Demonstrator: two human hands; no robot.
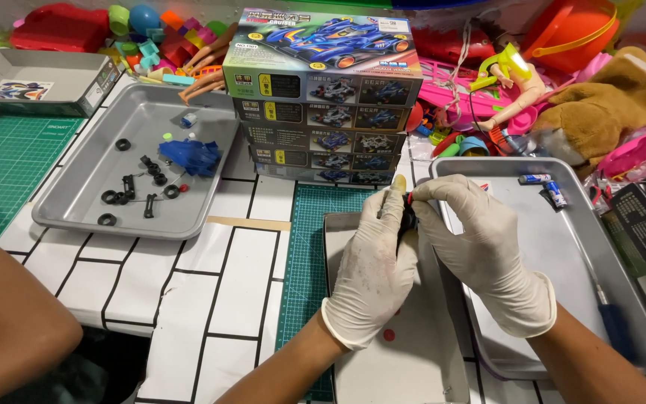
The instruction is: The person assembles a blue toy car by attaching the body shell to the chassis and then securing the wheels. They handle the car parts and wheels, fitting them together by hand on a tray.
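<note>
Pinching a small black toy part (408, 218) between them, the gloved left hand (371, 269) and right hand (480, 251) are clamped together on it above a grey box lid (413, 352); most of it is hidden. If a fingertip grip loosens, it could likely drop and roll off among the clutter.

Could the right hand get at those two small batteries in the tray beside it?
Probably yes. The batteries lie uncovered near the tray's far edge, with nothing between them and the right hand. But both hands grip a small black part, so it must let go first.

Small black toy part (408, 218) — mostly hidden, pinched above the centre tray (338, 247)
</note>
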